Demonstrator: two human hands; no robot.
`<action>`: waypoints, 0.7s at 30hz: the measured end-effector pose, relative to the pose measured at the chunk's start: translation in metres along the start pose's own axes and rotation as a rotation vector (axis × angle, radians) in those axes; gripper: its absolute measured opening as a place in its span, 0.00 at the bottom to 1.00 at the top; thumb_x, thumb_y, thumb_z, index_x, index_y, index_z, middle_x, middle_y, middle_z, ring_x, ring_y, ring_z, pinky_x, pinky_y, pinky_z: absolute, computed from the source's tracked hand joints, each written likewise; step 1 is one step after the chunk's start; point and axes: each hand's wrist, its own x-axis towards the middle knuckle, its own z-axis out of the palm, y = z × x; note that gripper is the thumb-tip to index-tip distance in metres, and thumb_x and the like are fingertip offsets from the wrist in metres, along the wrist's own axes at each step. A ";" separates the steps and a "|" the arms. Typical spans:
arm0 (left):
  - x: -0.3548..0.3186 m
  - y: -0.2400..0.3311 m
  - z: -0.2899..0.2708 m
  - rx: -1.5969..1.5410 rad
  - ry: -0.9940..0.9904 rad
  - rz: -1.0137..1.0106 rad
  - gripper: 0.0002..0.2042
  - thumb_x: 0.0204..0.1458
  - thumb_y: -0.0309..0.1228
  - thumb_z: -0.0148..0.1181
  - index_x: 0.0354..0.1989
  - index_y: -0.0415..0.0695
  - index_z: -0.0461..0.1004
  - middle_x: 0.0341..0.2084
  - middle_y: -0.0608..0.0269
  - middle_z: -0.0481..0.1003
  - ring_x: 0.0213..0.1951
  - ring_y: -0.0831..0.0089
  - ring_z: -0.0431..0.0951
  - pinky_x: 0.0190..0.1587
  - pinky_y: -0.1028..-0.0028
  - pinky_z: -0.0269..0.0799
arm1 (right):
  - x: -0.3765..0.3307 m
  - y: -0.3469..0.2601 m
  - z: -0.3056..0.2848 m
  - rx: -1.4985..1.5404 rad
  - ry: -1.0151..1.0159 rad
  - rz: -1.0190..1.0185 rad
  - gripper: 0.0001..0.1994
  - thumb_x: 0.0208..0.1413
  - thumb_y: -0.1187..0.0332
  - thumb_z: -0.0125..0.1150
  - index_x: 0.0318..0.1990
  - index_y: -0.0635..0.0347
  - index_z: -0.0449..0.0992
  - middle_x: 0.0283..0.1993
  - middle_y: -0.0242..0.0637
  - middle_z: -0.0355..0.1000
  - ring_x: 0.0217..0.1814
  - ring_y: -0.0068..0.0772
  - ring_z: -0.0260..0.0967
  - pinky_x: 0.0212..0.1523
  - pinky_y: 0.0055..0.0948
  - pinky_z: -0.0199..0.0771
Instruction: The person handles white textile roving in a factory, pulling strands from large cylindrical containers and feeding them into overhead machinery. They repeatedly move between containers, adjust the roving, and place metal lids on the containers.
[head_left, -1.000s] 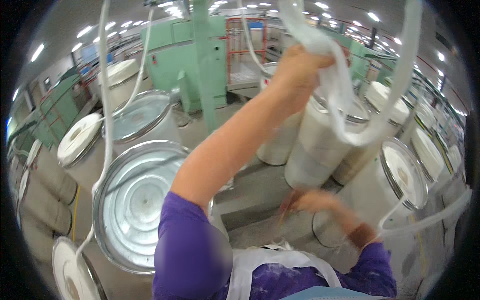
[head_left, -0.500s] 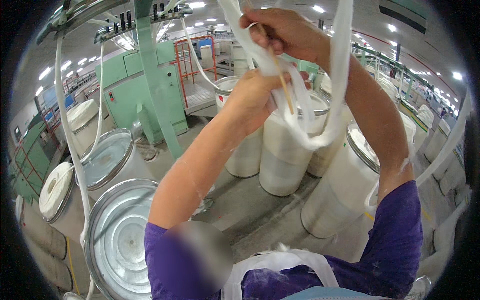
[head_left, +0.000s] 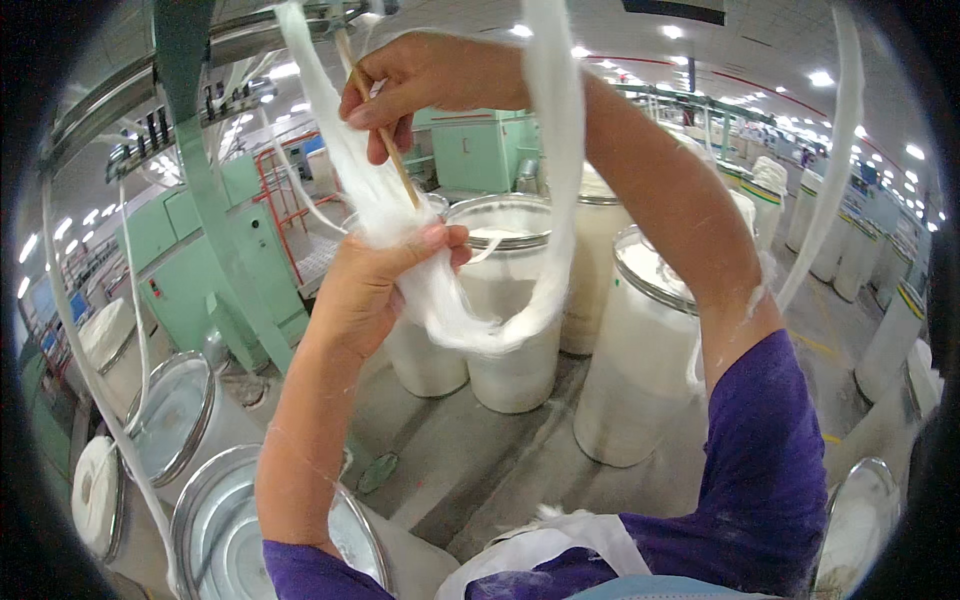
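Big green machines (head_left: pixel 215 260) fill the long hall behind us, and bright lamps shine on the ceiling. Down on the grey floor (head_left: pixel 480 470) stand many tall round cans. Some cans are packed full of soft white fluff, like the full can (head_left: pixel 640 360) on our right. Others are bare and shiny inside, like the empty can (head_left: pixel 220 520) near our left elbow.

We hold our arms up high in front of us. Our left hand (head_left: pixel 370 290) is closed around a thick, soft white rope of cotton (head_left: pixel 440 290). Its thumb presses the fluff flat against the fingers. Our right hand (head_left: pixel 430 85) is higher up. Its grip is a tight pinch on a thin wooden stick (head_left: pixel 385 130). The stick points down and pokes into the fluffy rope, just above our left hand.

The rope hangs in a loop under our hands. One part of the loop goes up on the left toward a metal rail (head_left: pixel 250 40) over our heads. The other part goes up on the right, past our right wrist. A fuzzy tuft shows where the stick goes in.

We think the two parts are being joined and the join is only half made. The fluff looks loose there, and the stick is not pulled out yet.
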 end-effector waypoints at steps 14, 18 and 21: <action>0.002 0.010 0.006 -0.029 -0.205 0.109 0.20 0.56 0.26 0.54 0.55 0.30 0.62 0.47 0.43 0.74 0.42 0.64 0.78 0.51 0.67 0.72 | 0.007 -0.013 0.007 0.121 -0.010 0.033 0.19 0.55 0.68 0.64 0.51 0.68 0.71 0.42 0.41 0.77 0.44 0.23 0.73 0.47 0.21 0.70; 0.007 0.008 0.003 -0.013 -0.248 0.138 0.20 0.58 0.25 0.50 0.57 0.28 0.60 0.48 0.45 0.74 0.39 0.68 0.76 0.50 0.68 0.70 | 0.013 -0.007 0.003 0.170 0.030 -0.085 0.17 0.55 0.68 0.63 0.50 0.68 0.71 0.42 0.39 0.77 0.44 0.25 0.74 0.48 0.21 0.70; 0.012 0.003 0.001 -0.037 -0.245 0.154 0.20 0.57 0.25 0.50 0.57 0.29 0.60 0.47 0.46 0.74 0.36 0.70 0.75 0.48 0.69 0.70 | 0.013 -0.001 0.006 0.191 0.092 -0.010 0.18 0.57 0.66 0.63 0.51 0.67 0.71 0.43 0.40 0.76 0.48 0.27 0.73 0.49 0.23 0.70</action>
